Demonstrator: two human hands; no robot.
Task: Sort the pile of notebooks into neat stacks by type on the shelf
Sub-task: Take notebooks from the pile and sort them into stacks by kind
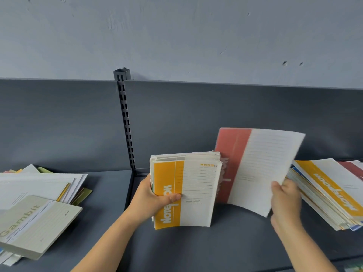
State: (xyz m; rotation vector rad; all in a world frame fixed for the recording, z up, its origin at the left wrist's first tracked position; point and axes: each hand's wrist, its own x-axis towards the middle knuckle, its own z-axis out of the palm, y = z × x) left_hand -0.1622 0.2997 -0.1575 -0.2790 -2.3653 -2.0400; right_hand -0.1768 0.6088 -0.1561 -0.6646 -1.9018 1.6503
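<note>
Notebooks point(184, 191) stand gripped in the left hand point(151, 201); right hand point(284, 199) pinches a red notebook point(255, 169).

Against the slotted grey metal shelf upright point(126, 122): to its right, one bundle of yellow-and-white notebooks point(186, 191), one red-and-white notebook point(255, 169), one slanted notebook heap point(330, 195); to its left, one loose pile point(39, 185) topped by one grey-green Gambit notebook point(35, 222).

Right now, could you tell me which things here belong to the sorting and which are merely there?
In the job: yellow notebook bundle in left hand; red notebook in right hand; right pile; left pile; shelf.
Merely there: slotted upright; wall.
</note>
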